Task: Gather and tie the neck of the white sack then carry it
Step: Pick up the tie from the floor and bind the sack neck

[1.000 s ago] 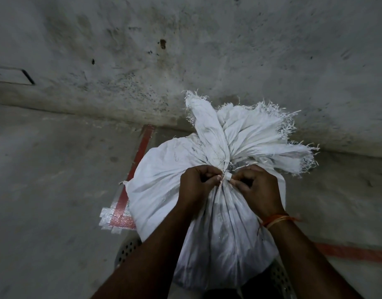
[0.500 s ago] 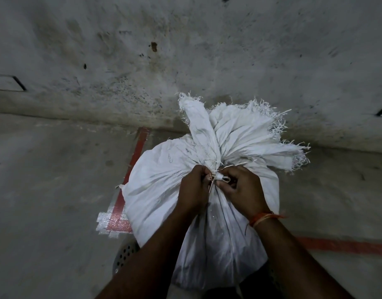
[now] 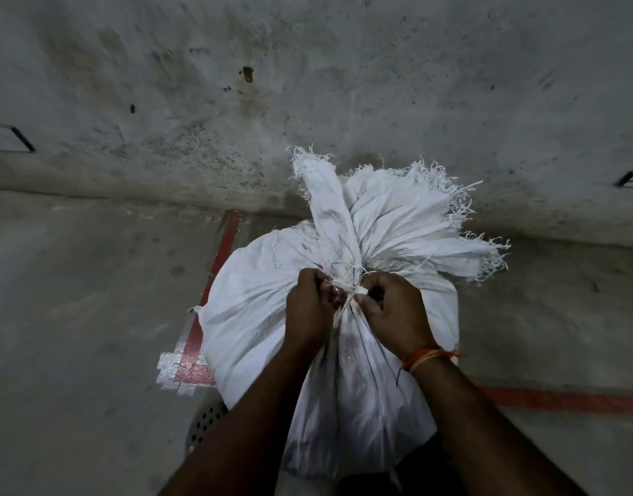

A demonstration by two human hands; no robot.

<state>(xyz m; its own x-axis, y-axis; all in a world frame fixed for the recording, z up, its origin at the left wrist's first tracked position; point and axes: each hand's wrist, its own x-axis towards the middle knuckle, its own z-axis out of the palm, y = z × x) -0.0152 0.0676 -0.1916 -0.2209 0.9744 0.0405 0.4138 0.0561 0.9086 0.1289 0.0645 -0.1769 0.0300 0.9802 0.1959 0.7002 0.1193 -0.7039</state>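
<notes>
You had the white sack [image 3: 272,316] neck gathered; your left hand [image 3: 308,309] and right hand [image 3: 397,309] pinched the string [image 3: 345,304], knot unfinished, carrying left.

Wall [image 3: 308,84] close behind sack [image 3: 254,309]; open floor [image 3: 75,334] leftward

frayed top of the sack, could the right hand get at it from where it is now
Probably yes: the frayed top fans out just beyond the right hand with nothing between, but that hand's fingers grip the string and must let go first.
</notes>
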